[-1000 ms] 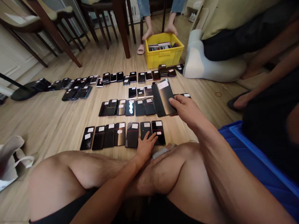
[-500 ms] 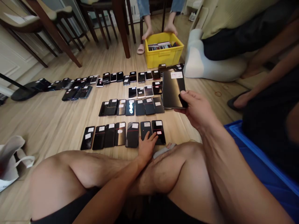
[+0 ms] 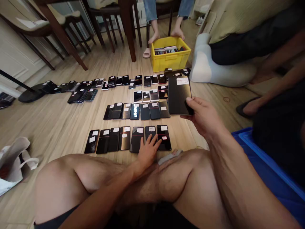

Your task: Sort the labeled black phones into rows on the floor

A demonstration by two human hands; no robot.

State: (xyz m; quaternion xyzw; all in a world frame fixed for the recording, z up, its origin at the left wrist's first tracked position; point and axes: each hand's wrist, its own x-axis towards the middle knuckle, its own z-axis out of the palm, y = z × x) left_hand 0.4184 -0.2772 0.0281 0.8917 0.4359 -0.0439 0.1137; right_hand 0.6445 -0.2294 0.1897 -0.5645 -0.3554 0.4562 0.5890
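In my right hand (image 3: 206, 116) is a dark smartphone (image 3: 179, 97) with a white label near its top, gripped at its lower right edge, thumb on its face. My left hand (image 3: 149, 148) lies with fingers spread over the near row, its fingertips on or just above a black phone (image 3: 150, 129). To the right of those fingers is a phone with a white and a pink label (image 3: 164, 144); to the left, a dark phone with one label (image 3: 137, 141). Further left in this row lie several labelled phones, among them a shiny brownish one (image 3: 125, 143).
More rows of phones (image 3: 145, 112) spread across the wooden floor beyond. A yellow crate (image 3: 171, 60) packed with thin items stands at the far side, near a seated person's feet (image 3: 178, 32). A blue bin (image 3: 250, 143) is at my right, a white bag (image 3: 14, 165) at my left.
My left hand has shifted slightly left along the near row, its fingers spreading wider. My right hand still holds the phone at about the same place. The whole view has shifted a little.
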